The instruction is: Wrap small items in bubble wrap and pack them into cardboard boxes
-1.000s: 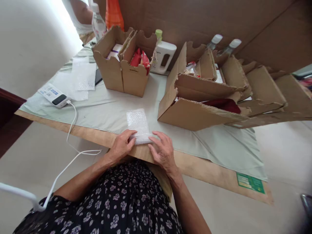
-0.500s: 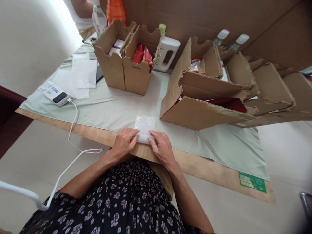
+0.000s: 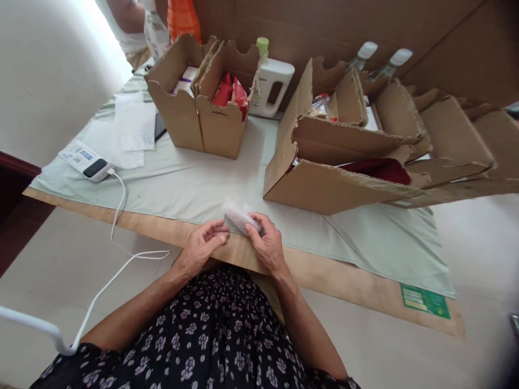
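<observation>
A small clear bubble wrap packet (image 3: 239, 214) is tilted up off the cloth near the table's front edge. My right hand (image 3: 267, 241) pinches its right side between thumb and fingers. Close by its left corner is my left hand (image 3: 201, 244), fingers apart and slightly bent, with nothing held in them. Whether the left fingertips touch the packet I cannot tell. What the wrap may contain is not visible.
Cardboard bins (image 3: 316, 189) with goods stand at the right; two narrower boxes (image 3: 184, 127) stand at back left. Flat bubble wrap sheets (image 3: 138, 127), a white power bank (image 3: 91, 165) and its cable (image 3: 117, 210) lie left. A white jug (image 3: 270, 89) stands behind. A person (image 3: 127, 24) is at the far left.
The packet lay flat under both hands; now the right hand has gripped and tilted it up. My left hand has drawn back slightly to the left and opened.
</observation>
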Demonstrator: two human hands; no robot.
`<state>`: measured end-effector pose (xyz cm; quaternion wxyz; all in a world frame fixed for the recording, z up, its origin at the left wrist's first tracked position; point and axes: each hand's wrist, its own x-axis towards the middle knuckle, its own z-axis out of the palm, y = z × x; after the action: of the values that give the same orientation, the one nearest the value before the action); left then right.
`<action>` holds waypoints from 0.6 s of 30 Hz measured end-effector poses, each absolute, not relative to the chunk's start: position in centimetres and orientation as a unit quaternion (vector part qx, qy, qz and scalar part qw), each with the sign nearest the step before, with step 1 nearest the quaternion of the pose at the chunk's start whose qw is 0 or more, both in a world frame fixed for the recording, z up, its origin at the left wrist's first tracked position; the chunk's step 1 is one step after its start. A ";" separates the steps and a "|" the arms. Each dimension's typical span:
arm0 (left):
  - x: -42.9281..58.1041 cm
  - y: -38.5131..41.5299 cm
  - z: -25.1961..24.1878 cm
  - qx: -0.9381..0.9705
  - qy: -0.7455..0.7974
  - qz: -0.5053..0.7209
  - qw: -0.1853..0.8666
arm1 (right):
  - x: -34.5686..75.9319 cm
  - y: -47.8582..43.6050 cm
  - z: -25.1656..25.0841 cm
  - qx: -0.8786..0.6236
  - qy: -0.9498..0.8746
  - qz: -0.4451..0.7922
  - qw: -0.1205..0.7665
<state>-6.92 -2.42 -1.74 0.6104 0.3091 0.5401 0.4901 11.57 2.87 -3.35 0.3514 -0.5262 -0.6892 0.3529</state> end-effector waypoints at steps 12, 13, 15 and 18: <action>-4.0 -1.7 -2.3 0.185 0.392 0.484 0.760 | 13.9 1.1 -1.3 -0.449 -0.560 0.562 0.411; -4.0 -1.8 -2.1 0.219 0.413 0.469 0.749 | 14.0 1.1 -1.1 -0.430 -0.550 0.596 0.397; -3.8 -1.9 -1.6 0.316 0.467 0.438 0.700 | 14.1 0.8 -0.7 -0.429 -0.547 0.607 0.385; -3.6 -1.6 -0.6 0.493 0.527 0.364 0.588 | 14.8 0.4 0.0 -0.467 -0.555 0.566 0.393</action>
<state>-3.64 -1.61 -0.58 0.5879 0.4935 0.5273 0.3643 14.82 0.38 0.02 0.3929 -0.4668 -0.5549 0.5655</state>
